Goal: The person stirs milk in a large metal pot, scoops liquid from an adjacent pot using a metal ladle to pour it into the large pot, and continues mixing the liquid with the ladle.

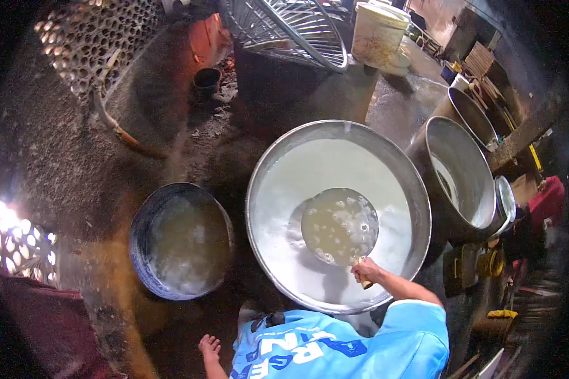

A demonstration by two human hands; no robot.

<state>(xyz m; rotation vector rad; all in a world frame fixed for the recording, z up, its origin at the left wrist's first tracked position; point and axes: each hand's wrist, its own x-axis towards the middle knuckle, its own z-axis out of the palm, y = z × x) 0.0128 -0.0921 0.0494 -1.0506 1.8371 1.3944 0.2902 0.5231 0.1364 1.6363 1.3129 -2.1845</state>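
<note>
My right hand (365, 271) is closed round the short wooden handle of a wide, round metal dipper (338, 224). Cloudy, yellowish liquid with bubbles fills the dipper. It is inside the rim of a large metal vat (254, 252) that holds milky white liquid (335, 158); whether its bottom touches that liquid I cannot tell. Low on the left, my left hand (210, 345) hangs beside my blue shirt with its fingers apart and nothing in it. Above that hand stands a round tub (139, 252) of murky, foam-streaked liquid.
Two deep metal vats (433, 148) (471, 101) stand to the right of the large one. A metal wire basket (291, 31) and a stained white bucket (378, 38) are at the back. A small dark pot (207, 79) sits on the ground. Someone in red cloth (545, 201) is at far right.
</note>
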